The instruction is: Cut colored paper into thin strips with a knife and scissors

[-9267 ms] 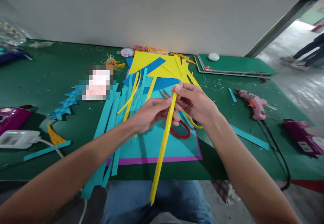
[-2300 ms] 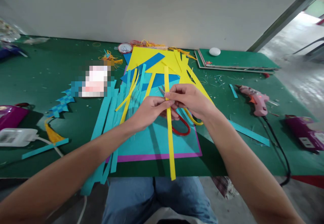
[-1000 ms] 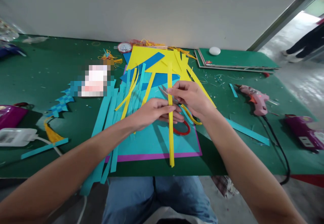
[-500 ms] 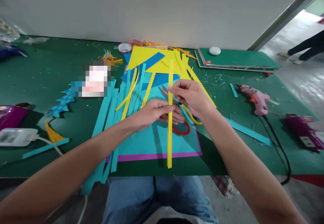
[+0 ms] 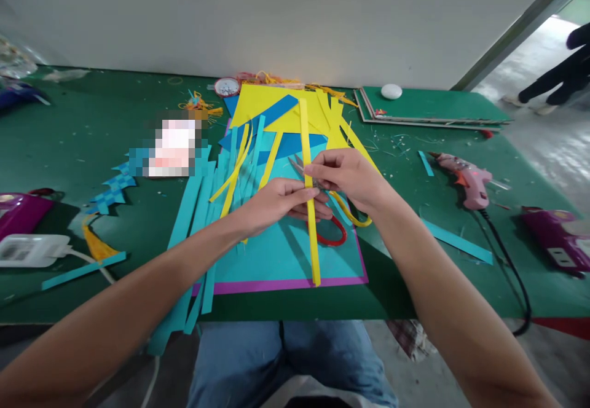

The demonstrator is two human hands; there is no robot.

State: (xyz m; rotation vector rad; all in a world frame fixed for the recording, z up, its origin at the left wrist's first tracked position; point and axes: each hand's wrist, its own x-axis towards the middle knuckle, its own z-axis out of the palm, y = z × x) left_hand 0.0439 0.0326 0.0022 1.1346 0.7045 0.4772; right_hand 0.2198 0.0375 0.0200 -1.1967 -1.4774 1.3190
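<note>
Materials: flat craft paper, matte, cut into long narrow bands.

Yellow strip point(image 5: 314, 248): straight, even width, clean edges. It runs nearly vertical in view. Its lower end sits over the purple border of the teal sheet point(image 5: 276, 260), close to the near edge of the counter point(image 5: 92, 144). Its upper end reaches over the yellow sheet point(image 5: 262, 110) towards the far edge.

Left hand point(image 5: 281, 202): thumb and fingertips pinched on the yellow strip at about mid-length, palm turned inward.

Right hand point(image 5: 350, 177): fingers closed on the same strip just above the left hand, the two hands almost touching.

Scissors point(image 5: 332, 237): metal blades point up-left past the strip, and a red and a yellow loop handle show below the right hand. Cannot tell whether either hand touches them.

Surroundings: a fan of teal strips point(image 5: 184, 217) left of the teal sheet, some hanging over the near edge. A checkered blue woven piece point(image 5: 113, 190) with jagged ends lies further left. A pink glue gun point(image 5: 463, 180) lies towards the right edge, its black cord looping off the near side. Stacked green boards point(image 5: 428, 113) lie at the far right corner. The counter top is dull green and speckled with small offcuts.

Open room: bare green surface between the right forearm and the glue gun, crossed by one loose teal strip point(image 5: 456, 243). There is a wider bare stretch at far left.
</note>
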